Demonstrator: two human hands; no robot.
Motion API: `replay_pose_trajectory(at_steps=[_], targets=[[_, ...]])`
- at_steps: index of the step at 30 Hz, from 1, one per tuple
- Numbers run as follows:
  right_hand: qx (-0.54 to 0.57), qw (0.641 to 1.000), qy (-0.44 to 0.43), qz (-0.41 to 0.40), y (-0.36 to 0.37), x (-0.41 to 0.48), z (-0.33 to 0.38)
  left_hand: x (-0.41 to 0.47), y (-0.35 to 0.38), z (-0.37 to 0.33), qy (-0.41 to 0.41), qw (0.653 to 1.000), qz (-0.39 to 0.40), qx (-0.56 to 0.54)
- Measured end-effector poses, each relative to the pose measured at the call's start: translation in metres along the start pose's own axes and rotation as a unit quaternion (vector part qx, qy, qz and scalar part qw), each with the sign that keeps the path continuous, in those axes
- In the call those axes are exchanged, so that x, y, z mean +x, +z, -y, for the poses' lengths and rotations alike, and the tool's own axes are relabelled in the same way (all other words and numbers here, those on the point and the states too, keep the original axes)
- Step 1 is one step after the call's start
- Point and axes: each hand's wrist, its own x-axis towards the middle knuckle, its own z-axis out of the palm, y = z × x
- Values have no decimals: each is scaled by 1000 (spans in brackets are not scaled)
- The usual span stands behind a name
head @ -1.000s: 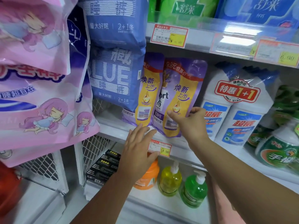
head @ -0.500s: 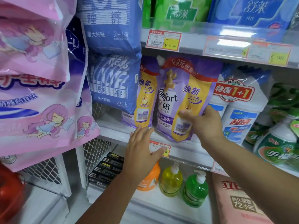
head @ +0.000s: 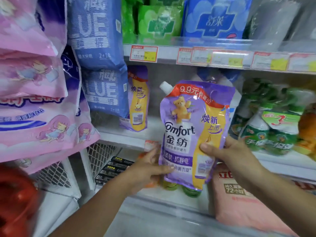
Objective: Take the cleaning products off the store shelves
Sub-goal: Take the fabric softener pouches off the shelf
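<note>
A purple and yellow Comfort softener pouch (head: 191, 130) with a white spout is held upright in front of the middle shelf (head: 123, 135), off its surface. My right hand (head: 229, 156) grips its lower right edge, thumb across the front. My left hand (head: 150, 168) holds its lower left corner, thumb on the front. A second pouch of the same kind (head: 137, 100) stands on the shelf at the left, partly behind blue packs.
Green-labelled bottles (head: 266, 132) fill the shelf's right side. Pink hanging packs (head: 39, 100) and blue packs (head: 100, 69) crowd the left. A pink bag (head: 242, 199) and pump bottles (head: 189, 191) sit on the lower shelf. A red object (head: 15, 200) is at lower left.
My right hand has pulled the pouch off the shelf toward me and lower. My left hand left the shelf edge and took hold of the pouch's lower left corner.
</note>
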Motion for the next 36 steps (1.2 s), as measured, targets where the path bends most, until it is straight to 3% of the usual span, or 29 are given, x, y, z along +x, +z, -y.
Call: replay_pose_trajectory(at_steps=[4, 8, 14, 20, 23, 30, 34, 36], targets=[[6, 999, 8, 43, -30, -36, 0, -32, 43, 1, -82, 994, 78, -12], [-42, 995, -26, 81, -58, -71, 17, -59, 100, -6, -44, 999, -12, 3], [-76, 993, -89, 5, -97, -117, 31, -105, 156, 7, -56, 996, -68, 11], [-9, 999, -37, 32, -117, -142, 24, -122, 177, 25, -55, 994, -77, 45], [35, 999, -6, 41, -127, -145, 15, -120, 174, 23, -62, 995, -46, 67], [11, 999, 37, 34, -145, -148, -7, -123, 168, 38, -74, 997, -8, 20], [-82, 994, 65, 30, -144, -153, -11, -124, 166, 51, -69, 997, -37, 16], [-72, 993, 85, 37, -147, -155, -11, -123, 160, 52, -56, 997, -57, 17]])
